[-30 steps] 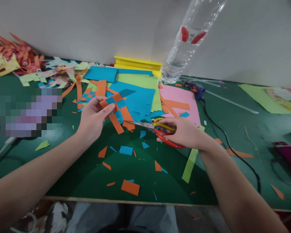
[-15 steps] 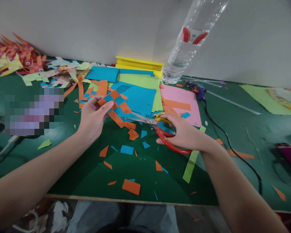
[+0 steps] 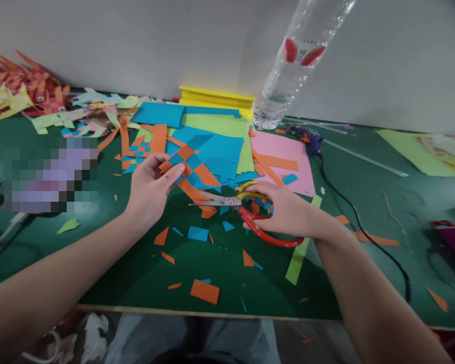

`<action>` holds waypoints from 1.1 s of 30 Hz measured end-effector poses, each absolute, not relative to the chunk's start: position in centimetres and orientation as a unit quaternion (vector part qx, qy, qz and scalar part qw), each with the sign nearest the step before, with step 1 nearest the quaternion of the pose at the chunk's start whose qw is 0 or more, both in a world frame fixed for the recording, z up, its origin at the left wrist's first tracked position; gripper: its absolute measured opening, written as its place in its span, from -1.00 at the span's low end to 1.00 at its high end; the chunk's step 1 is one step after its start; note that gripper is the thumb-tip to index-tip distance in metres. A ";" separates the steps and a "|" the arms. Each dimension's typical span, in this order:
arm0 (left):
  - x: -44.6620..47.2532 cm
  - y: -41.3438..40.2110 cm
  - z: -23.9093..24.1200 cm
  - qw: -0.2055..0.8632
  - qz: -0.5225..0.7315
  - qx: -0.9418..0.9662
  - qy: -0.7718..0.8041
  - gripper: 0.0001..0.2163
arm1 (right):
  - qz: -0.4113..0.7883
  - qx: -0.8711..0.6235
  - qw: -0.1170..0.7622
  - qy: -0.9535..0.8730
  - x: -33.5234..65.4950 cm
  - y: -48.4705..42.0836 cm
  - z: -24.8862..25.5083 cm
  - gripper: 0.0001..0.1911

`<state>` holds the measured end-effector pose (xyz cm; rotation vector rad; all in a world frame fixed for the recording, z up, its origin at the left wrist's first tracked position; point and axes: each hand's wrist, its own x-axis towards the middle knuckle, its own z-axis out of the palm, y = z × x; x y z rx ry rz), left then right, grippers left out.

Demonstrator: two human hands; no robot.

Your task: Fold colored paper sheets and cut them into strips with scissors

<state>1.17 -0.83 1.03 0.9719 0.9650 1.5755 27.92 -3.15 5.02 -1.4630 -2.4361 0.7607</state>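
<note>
The scissors [image 3: 232, 201], with one red and one yellow handle, are gripped in the right hand [image 3: 288, 207], and their blades stand a little parted and point left. Up and to the left of the scissors is the woven paper piece [image 3: 185, 156] in orange and blue checks, pinched between the thumb and fingers of the left hand [image 3: 147, 189] — an orange strip [image 3: 188, 190] runs from its lower side toward the blades, though I cannot tell whether they touch it. Behind the scissors lie blue sheets [image 3: 222, 151] over light green paper [image 3: 246, 154], with a folded yellow paper [image 3: 216, 99] farther back. Beyond the scissors to the right are a pink sheet [image 3: 278, 144], a dark glue gun [image 3: 314, 144] with a black cable [image 3: 349, 202] and, by the wall, a clear bottle [image 3: 276, 86] with a red-marked label. A light green strip [image 3: 296, 265] lies nearer the person and right of the scissors, while a blue rectangle [image 3: 198, 233] and an orange rectangle [image 3: 205, 291] lie below and left of them on the green table [image 3: 136, 278] — well left of the scissors, a pixelated object [image 3: 53, 174] cannot be made out
</note>
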 end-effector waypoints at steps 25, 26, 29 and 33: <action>0.3 -0.5 1.3 0.569 0.489 0.428 0.504 -0.81 | 0.288 -0.588 0.363 -0.663 28.9 -1.8 4.9 -0.53; 0.4 -0.6 1.4 0.579 0.473 0.432 0.504 -0.81 | 0.247 -0.620 0.376 -0.642 29.1 -1.5 4.6 -0.55; 0.5 -0.8 1.7 0.602 0.441 0.432 0.507 -0.77 | 0.111 -0.700 0.379 -0.595 29.7 -0.8 4.0 -0.59; 0.5 -0.8 1.8 0.625 0.429 0.412 0.506 -0.74 | 0.066 -0.729 0.358 -0.580 30.3 -0.3 3.7 -0.65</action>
